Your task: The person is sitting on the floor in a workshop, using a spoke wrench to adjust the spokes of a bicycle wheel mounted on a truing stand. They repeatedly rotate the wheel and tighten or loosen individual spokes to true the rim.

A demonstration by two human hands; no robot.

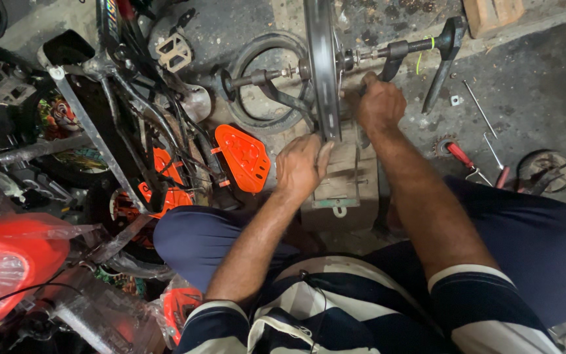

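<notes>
Dude's sitting over a bike wheel (322,65) held edge-on in a truing stand (388,56) at 12 o'clock. Left hand (301,165) has its fingers curled around the rim's near edge. Right hand (379,105) is fisted by the hub, can't tell on what. Red-handled tools (461,156) lie on the floor at 3 o'clock, orange pedal (244,156) at 9.

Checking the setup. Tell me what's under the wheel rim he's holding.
Under the wheel rim sits a worn wooden block, partly covered by the left hand. The right hand hides the spot beside the rim, so whether rim and block touch cannot be seen.
</notes>
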